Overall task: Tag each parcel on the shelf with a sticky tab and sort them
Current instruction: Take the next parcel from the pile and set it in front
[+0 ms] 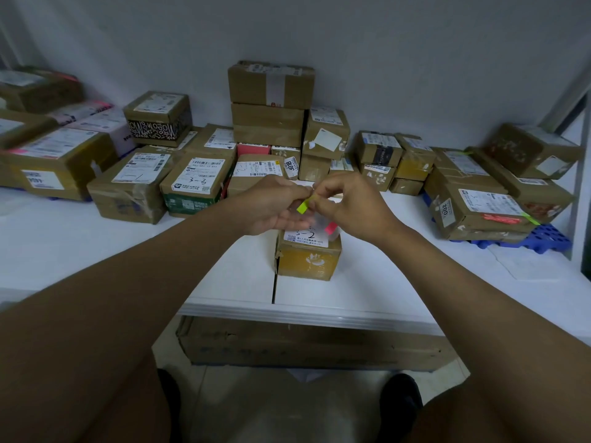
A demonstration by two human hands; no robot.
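- While both hands meet above the small parcel [308, 251] at the front of the shelf [383, 282], I read this step as peeling one tab free.
- My left hand [271, 206] cradles what looks like a clear tab dispenser [321, 223], fingers curled under it; a pink tab [331, 227] shows at its lower edge.
- My right hand [345, 203] pinches the yellow-green sticky tab [302, 207] between thumb and fingertips.
- I'd pull slowly along the tab's length, so only one sheet lifts and the glue end stays flat.
- I'd keep my fingers on the coloured end, off the adhesive.
- Next I'd press it onto the label marked 3-2, letting the colour overhang the edge so it shows.
- Parcels behind [198, 183] stand in stacks; some at right already carry tabs.
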